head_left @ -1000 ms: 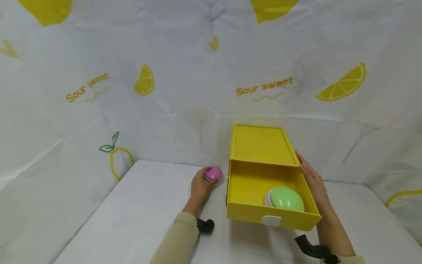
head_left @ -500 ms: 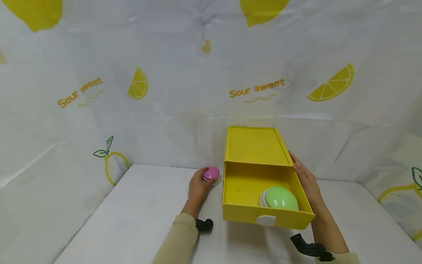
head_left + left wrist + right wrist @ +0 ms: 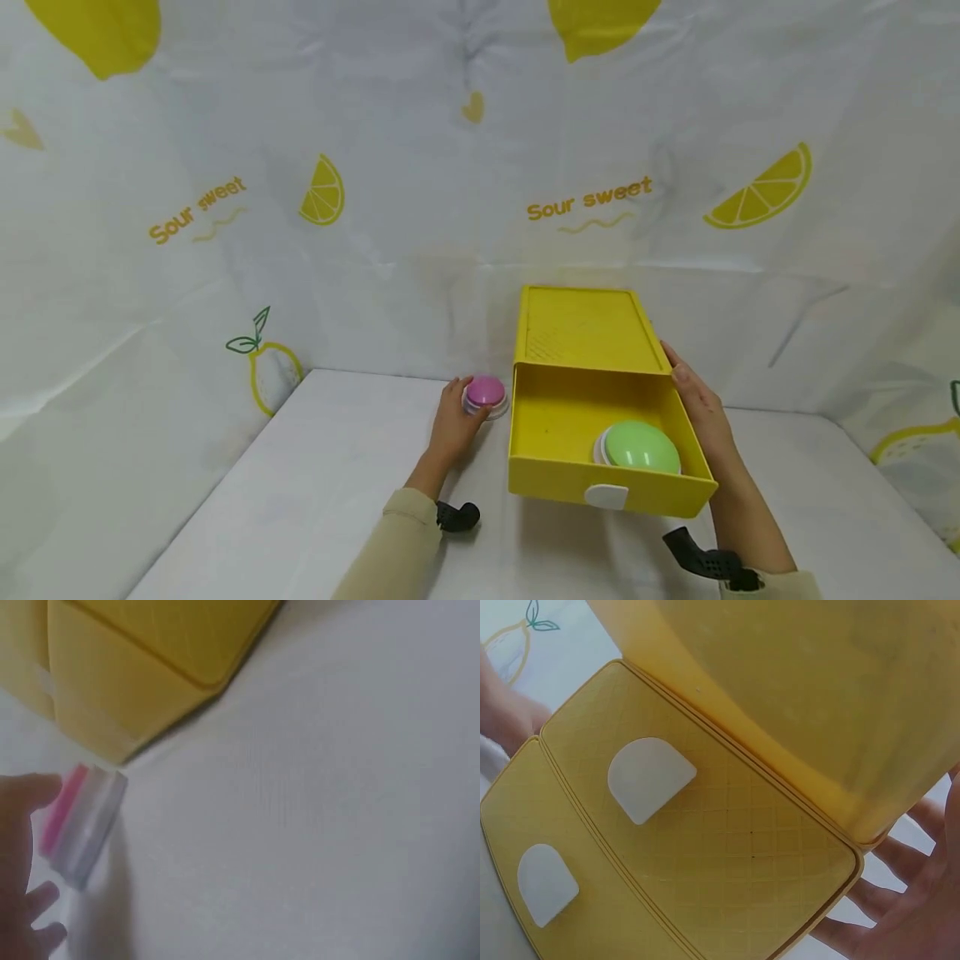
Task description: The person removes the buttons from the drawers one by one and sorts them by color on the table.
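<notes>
Running from the lower centre of the head view toward the backdrop, the long axis of the yellow drawer (image 3: 600, 417) is seen, with its white-tabbed front facing the camera. The drawer is pulled out of its yellow case (image 3: 585, 329) on the tabletop (image 3: 315, 483). The right hand (image 3: 701, 412) is laid along the drawer's right wall, fingers straight. The left hand (image 3: 453, 425) is curled round the pink button (image 3: 486, 392), just left of the drawer. One green button (image 3: 641, 447) lies inside the drawer. Two buttons, one drawer and two white tabs are counted.
</notes>
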The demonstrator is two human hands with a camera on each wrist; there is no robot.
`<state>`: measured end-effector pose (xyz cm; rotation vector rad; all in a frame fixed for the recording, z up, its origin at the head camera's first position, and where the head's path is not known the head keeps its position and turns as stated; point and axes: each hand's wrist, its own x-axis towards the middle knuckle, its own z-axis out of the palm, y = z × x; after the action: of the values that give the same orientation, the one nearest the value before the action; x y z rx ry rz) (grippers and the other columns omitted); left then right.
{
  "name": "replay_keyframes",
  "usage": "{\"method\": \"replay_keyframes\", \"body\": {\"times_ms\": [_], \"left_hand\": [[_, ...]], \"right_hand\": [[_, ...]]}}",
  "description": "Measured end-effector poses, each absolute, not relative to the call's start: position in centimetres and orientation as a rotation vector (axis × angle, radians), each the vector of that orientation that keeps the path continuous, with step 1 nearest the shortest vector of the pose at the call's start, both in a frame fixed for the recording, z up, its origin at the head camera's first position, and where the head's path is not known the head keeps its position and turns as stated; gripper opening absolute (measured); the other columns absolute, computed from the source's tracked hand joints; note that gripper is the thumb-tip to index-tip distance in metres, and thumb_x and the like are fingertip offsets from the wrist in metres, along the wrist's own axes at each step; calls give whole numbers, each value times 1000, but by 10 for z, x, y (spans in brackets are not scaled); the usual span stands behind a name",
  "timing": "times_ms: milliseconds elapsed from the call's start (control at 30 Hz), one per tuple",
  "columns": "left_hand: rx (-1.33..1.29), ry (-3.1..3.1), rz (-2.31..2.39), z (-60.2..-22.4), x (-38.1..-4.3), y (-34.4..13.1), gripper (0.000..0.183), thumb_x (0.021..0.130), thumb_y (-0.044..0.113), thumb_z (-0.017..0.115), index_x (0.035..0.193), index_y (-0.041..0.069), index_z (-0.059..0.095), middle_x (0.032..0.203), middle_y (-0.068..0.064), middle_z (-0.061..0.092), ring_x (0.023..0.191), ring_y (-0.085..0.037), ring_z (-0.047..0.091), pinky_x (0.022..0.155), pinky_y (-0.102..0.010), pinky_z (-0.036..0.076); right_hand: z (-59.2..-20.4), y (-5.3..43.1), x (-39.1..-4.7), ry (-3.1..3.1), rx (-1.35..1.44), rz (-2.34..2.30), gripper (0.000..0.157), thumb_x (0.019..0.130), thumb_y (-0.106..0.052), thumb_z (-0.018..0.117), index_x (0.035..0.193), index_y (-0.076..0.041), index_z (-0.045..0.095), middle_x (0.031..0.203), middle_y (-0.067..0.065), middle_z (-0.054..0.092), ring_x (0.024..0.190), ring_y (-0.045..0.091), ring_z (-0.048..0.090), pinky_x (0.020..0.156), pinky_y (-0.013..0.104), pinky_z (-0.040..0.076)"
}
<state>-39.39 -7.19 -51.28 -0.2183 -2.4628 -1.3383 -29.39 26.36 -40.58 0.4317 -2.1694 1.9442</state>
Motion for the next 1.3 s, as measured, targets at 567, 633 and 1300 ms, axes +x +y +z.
{"method": "replay_keyframes", "body": {"times_ms": [567,633,1300], "left_hand": [[-501,-2279,-1433,-396,-312,-58,42,97,20,67,138,17,58,125,-4,68,101,-18,68,92,-35,59],[-539,-2266,-1421,-384,-303,-55,41,97,19,67,137,17,59,125,-3,68,98,-15,68,89,-30,59],[-1068,-2557,-1067,-317,-269,-11,32,99,31,66,129,18,66,126,6,69,100,-2,66,88,-14,52]], "right_hand": [[-404,272,-297,-2141,500,1962,52,112,-37,28,162,-26,22,155,-16,42,121,-9,54,90,9,52],[-405,273,-298,-2119,522,1983,52,112,-36,29,162,-26,22,153,-17,43,121,-9,55,90,9,52],[-411,269,-300,-2106,538,2022,52,112,-35,29,162,-26,23,147,-22,46,120,-11,56,89,9,52]]}}
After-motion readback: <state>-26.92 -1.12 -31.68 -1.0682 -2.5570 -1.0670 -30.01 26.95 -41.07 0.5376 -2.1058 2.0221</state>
